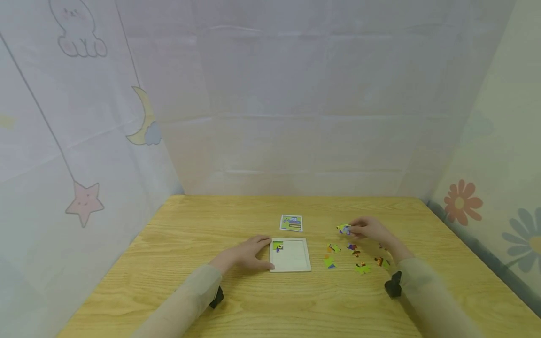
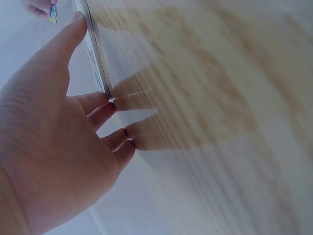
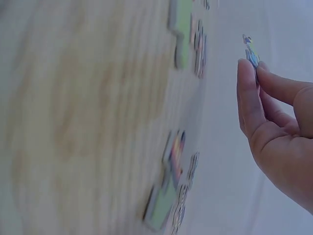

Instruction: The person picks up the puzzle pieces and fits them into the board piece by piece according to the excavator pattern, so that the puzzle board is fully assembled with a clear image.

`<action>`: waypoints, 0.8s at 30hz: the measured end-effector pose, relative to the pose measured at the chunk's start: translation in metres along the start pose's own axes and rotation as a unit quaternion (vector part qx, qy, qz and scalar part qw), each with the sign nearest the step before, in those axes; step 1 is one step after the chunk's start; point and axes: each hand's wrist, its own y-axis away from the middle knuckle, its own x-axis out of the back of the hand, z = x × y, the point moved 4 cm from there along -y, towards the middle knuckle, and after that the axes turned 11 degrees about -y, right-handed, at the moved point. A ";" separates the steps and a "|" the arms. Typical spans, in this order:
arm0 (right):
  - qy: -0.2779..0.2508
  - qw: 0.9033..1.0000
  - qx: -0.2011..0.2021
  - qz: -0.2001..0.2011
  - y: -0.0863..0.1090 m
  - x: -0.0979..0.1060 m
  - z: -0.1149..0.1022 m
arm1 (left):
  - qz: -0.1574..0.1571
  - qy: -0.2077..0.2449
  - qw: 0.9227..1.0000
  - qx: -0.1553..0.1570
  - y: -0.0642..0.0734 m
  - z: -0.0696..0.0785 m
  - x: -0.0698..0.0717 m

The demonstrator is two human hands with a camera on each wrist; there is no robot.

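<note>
- The right hand [image 1: 369, 229] pinches a puzzle piece [image 1: 344, 229] between thumb and fingertips; its grip is narrow, and the right wrist view shows the piece raised off the surface [image 1: 253, 310].
- The held piece, green with bluish-purple and some yellow, is beyond the loose pieces, to the right of the picture card [image 1: 291, 223].
- The left hand [image 1: 249, 255] rests at the left side of a white square tray [image 1: 297, 259], its grip wide: the thumb touches the near left corner, the fingers reach the far left one.
- One fitted piece [image 1: 277, 246], green, yellow and purple, lies in the tray's far left corner.
- The card lies flat just beyond the tray, showing a purple vehicle on green.
- Loose pieces [image 1: 362, 268] lie scattered right of the tray, mostly green, some with orange or purple; one is partly hidden by the right wrist.
- A pale cloth [image 1: 270, 94] hangs behind, and printed side cloths show a moon [image 1: 142, 117], a star [image 1: 85, 203] and flowers [image 1: 462, 202].
</note>
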 end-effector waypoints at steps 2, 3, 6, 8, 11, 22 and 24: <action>-0.015 1.000 -0.010 0.002 -0.002 -0.004 -0.001 | 0.000 -0.001 1.000 0.000 0.000 0.000 0.000; -0.023 1.000 -0.014 0.002 -0.003 -0.006 -0.002 | 0.000 -0.001 1.000 0.000 0.000 0.000 0.000; -0.041 0.999 -0.022 0.004 -0.006 -0.011 -0.005 | -0.001 -0.004 1.000 0.003 -0.001 -0.001 -0.001; -0.056 0.998 -0.026 0.006 -0.006 -0.015 -0.008 | -0.001 -0.004 1.000 0.006 -0.001 -0.002 -0.002; -0.066 0.997 -0.027 0.004 -0.007 -0.022 -0.013 | -0.001 -0.005 1.000 0.008 -0.002 -0.003 -0.002; -0.052 0.998 -0.003 -0.021 -0.013 -0.046 -0.020 | -0.002 -0.008 1.000 0.005 -0.002 -0.003 -0.003; -0.057 0.998 -0.001 -0.027 -0.014 -0.049 -0.021 | -0.001 -0.008 1.000 0.005 -0.002 -0.002 -0.003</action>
